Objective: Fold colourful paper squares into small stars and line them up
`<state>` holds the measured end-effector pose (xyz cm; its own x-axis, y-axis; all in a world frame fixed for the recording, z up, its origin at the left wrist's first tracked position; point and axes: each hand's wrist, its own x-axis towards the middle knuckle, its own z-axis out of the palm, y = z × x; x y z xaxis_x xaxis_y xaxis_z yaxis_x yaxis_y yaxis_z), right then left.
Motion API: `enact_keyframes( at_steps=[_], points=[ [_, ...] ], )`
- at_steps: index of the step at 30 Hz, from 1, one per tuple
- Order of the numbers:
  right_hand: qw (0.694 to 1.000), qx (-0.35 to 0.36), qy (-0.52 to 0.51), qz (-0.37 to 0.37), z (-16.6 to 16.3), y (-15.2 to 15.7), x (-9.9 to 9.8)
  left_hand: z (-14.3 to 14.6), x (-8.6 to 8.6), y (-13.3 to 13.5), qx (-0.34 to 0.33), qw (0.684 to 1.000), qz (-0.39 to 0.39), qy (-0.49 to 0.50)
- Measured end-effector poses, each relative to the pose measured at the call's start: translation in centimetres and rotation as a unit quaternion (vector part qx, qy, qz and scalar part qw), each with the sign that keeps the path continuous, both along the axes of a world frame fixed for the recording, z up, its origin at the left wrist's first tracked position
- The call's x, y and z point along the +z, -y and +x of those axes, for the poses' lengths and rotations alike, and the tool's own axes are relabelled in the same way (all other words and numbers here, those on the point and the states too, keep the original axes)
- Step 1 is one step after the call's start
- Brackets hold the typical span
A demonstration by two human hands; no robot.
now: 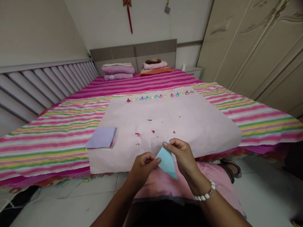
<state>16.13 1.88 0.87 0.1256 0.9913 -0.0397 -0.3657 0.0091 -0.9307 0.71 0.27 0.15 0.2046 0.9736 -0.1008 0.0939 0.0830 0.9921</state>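
Note:
A light blue sheet of origami paper [167, 162], folded to a kite-like shape, is held in the air above my lap. My left hand [145, 164] pinches its left corner between thumb and fingers. At its top corner, my right hand [181, 153] grips the paper the same way; a white bead bracelet [205, 194] circles that wrist. Small red paper scraps [153, 131] lie on the pale sheet [189, 119] just beyond my hands. A stack of coloured paper [101, 137], lavender on top, rests on the sheet's left side.
Along the sheet's far edge runs a row of small folded paper pieces [161, 96] in several colours. The striped bed [59, 126] carries the sheet. Folded bedding [118, 70] sits by the headboard, and a pink cushion [208, 176] is on my lap.

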Motion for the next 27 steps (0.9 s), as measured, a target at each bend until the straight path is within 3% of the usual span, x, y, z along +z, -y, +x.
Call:
enact_keyframes(
  at_steps=[3, 8, 14, 17, 21, 27],
  points=[
    [0.999, 0.023, -0.043, -0.003, 0.4, -0.1, 0.1, 0.0, 0.0, 0.0, 0.031, 0.999, -0.007, 0.021],
    [0.986, 0.16, -0.031, -0.048, 0.3, 0.6, 0.2, 0.0, 0.1, 0.0, 0.081, 0.996, 0.012, 0.043],
    [0.993, 0.109, 0.023, -0.037, -0.1, 0.6, -0.5, -0.6, -0.1, -0.4, 0.085, 0.996, 0.024, 0.017],
    [0.993, 0.102, 0.053, -0.011, 0.0, 0.8, -0.2, -1.1, -0.4, -0.6, 0.071, 0.997, 0.01, 0.021],
    [0.989, 0.143, 0.039, 0.022, 0.2, 1.4, 0.9, -1.6, -0.8, -0.5, 0.017, 0.997, -0.019, 0.079],
    [0.984, 0.176, -0.003, 0.005, 0.1, 1.6, 1.3, -1.7, -1.2, -0.2, -0.03, 0.991, -0.046, 0.122]
  ],
)
